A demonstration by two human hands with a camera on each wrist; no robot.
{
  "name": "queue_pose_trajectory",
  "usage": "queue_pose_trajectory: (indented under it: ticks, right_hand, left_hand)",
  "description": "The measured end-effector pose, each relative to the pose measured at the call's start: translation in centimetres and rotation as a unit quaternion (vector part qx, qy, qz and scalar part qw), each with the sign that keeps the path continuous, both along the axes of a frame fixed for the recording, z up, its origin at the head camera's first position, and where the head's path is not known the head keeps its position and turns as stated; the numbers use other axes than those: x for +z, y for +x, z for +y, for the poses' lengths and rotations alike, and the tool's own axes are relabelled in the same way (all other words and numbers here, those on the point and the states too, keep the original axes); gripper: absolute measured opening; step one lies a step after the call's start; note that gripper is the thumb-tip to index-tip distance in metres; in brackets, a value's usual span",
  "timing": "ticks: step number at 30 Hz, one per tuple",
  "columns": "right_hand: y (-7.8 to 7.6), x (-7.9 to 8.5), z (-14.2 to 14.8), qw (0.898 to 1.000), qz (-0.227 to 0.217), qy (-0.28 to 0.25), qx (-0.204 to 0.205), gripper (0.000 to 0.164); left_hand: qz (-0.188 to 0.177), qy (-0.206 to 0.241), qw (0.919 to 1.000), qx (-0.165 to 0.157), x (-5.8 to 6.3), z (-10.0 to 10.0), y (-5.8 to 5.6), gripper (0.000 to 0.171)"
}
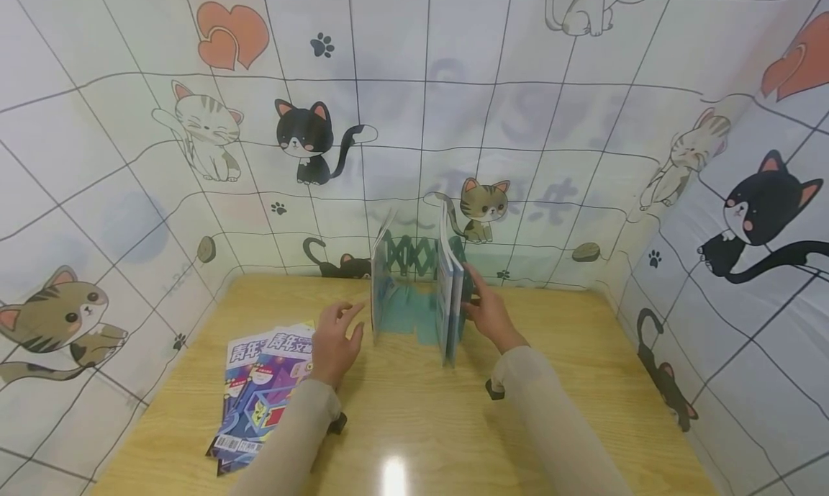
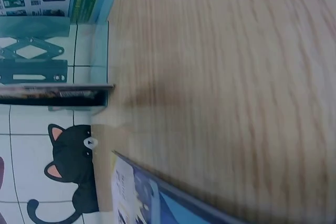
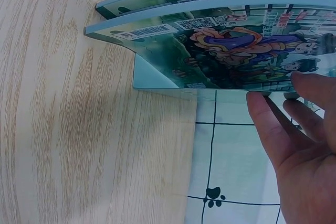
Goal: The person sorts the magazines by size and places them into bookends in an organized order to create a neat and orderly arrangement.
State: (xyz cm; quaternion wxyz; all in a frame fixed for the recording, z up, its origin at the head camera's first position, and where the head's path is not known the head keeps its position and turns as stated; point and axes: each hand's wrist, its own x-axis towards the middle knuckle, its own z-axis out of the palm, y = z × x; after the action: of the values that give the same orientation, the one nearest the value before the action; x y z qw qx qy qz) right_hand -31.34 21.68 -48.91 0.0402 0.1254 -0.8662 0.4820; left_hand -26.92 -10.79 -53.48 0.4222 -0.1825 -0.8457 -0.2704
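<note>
A teal expanding book rack [image 1: 404, 316] with a lattice back stands on the table against the wall. Two magazines [image 1: 451, 301] stand upright at its right end, their illustrated cover [image 3: 241, 51] facing my right hand [image 1: 494, 317]. That hand rests against the rack's right side, fingers extended, its thumb [image 3: 310, 83] at the cover. At the rack's left end a thin magazine [image 2: 58, 94] stands upright. My left hand [image 1: 335, 343] hovers just left of it, fingers loosely spread and holding nothing. The left wrist view does not show this hand.
Several purple-covered magazines [image 1: 259, 402] lie overlapping on the wooden table [image 1: 414, 409], left of the rack and partly behind my left forearm. A cat-printed tiled sheet [image 1: 401, 122] forms the walls behind and at both sides.
</note>
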Motion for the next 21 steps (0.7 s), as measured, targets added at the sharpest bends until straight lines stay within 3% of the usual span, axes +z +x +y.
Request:
queue_pose_trajectory:
  ticks: [5, 15, 21]
  right_hand:
    - [0.0, 0.0, 0.0, 1.000, 0.002, -0.001, 0.000, 0.088]
    - [-0.1, -0.1, 0.0, 1.000, 0.004, -0.009, 0.004, 0.090]
    - [0.0, -0.1, 0.0, 1.000, 0.003, -0.016, 0.003, 0.088]
  left_hand:
    - [-0.030, -0.003, 0.9995, 0.012, -0.6, -1.0, 0.1, 0.041]
    - [-0.055, -0.018, 0.9979, 0.027, -2.0, -3.3, 0.3, 0.044]
    - [-0.100, -0.012, 0.9936, 0.052, -2.1, -4.9, 0.5, 0.046]
